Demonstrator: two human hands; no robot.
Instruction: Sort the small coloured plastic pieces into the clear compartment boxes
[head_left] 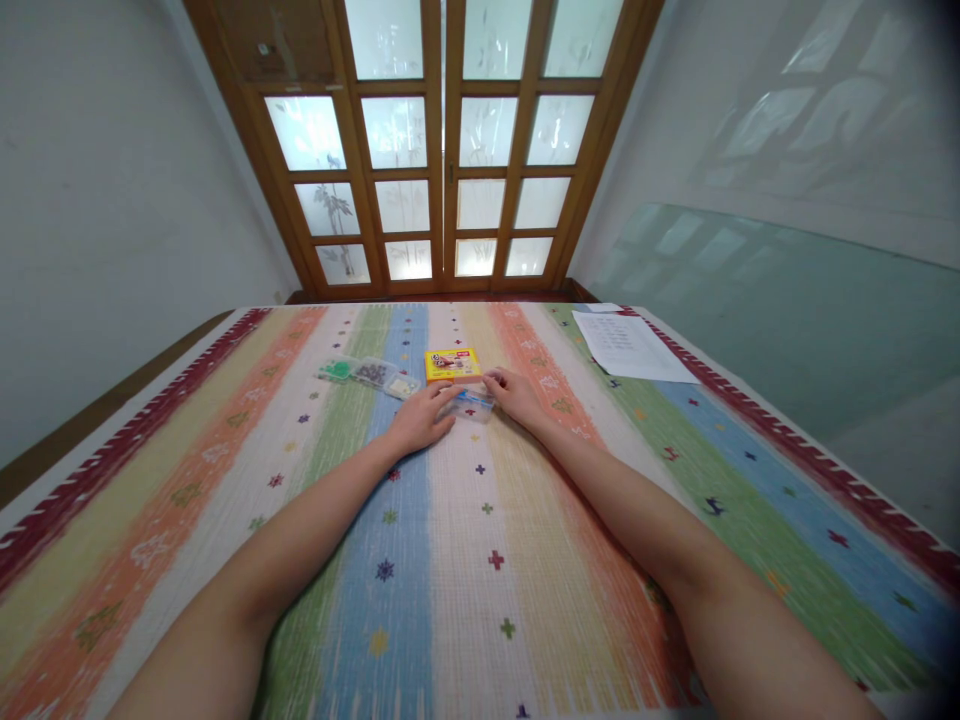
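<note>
A small clear plastic box (477,408) with something blue in it lies on the tablecloth between my hands. My left hand (420,418) is at its left end, thumb on the near side and fingers reaching over the far side, closed on it. At the box's right far corner, the fingertips of my right hand (516,396) are pinched together; what they hold is too small to tell. Just behind stands a yellow box (452,365) with red print. Left of my left hand, a row of clear compartments (371,373) contains green, dark and whitish small pieces.
A striped, patterned tablecloth (480,620) covers the table. Printed paper (634,346) lies at the far right. Beyond the table are wooden doors (442,180) with frosted panes, and a glass panel (787,300) leans by the right wall.
</note>
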